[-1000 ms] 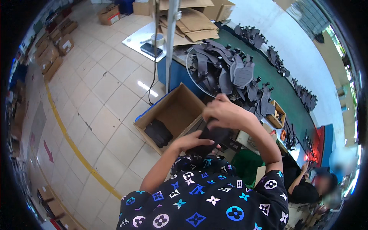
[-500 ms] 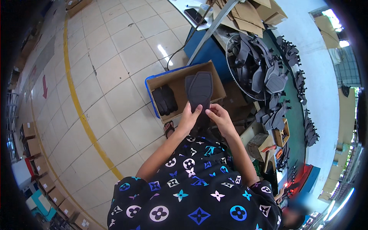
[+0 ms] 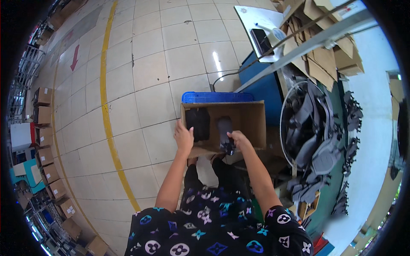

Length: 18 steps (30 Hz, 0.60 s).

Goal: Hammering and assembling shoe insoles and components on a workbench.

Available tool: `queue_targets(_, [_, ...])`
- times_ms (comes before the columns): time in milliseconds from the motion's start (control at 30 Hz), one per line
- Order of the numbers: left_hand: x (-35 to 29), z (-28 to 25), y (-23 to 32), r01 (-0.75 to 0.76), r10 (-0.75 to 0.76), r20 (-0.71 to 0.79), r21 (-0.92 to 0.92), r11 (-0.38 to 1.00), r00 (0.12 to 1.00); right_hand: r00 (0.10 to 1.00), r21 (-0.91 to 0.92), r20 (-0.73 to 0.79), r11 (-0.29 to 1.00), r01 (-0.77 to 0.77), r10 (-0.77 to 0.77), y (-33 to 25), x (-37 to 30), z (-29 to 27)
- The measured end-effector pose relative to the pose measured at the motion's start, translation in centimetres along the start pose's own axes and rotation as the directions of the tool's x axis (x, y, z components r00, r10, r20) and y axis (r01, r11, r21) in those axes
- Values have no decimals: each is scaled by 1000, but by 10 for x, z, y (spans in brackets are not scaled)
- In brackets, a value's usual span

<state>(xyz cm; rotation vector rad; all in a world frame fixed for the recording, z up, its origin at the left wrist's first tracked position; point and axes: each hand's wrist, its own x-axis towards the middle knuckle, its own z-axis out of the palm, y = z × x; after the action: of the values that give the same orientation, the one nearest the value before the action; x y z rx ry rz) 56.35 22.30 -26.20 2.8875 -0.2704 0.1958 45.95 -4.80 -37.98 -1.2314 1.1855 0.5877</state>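
The dark shoe sole (image 3: 225, 133) is down now — half a second ago it was held up between both hands above the box, and here it sits low inside the cardboard box (image 3: 252, 121), standing on end against the bottom. The right hand (image 3: 237, 140) has its grip closed around the sole's near end, fingers wrapped over it at the box's near wall. The left hand (image 3: 184, 137) has let go: it lies flat and open on the box's near left rim, holding nothing. Just left of the sole, inside the same box, a stack of black soles (image 3: 197, 123) leans against the left wall, close beside the one in hand but whether touching, hard to say. The box stands on the tiled floor (image 3: 145, 85) with a blue plastic crate (image 3: 217, 97) right behind it. Off to the right, a round wire basket (image 3: 314, 123) holds a heap of grey soles.
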Motion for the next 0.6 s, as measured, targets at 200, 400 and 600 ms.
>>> queue_targets(200, [0, 35, -15, 263, -186, 345, -194, 945, 920, 962, 330, 197, 911, -248, 190, 90, 179, 10])
queue_targets(400, [-2, 41, -18, 278, -231, 313, -114, 954, 921, 952, 162, -306, 986, 31, 21, 113, 254, 88])
queue_targets(600, [2, 37, -19, 230, -180, 271, -164, 959, 945, 838, -442, -403, 880, 174, -368, 115, 267, 98])
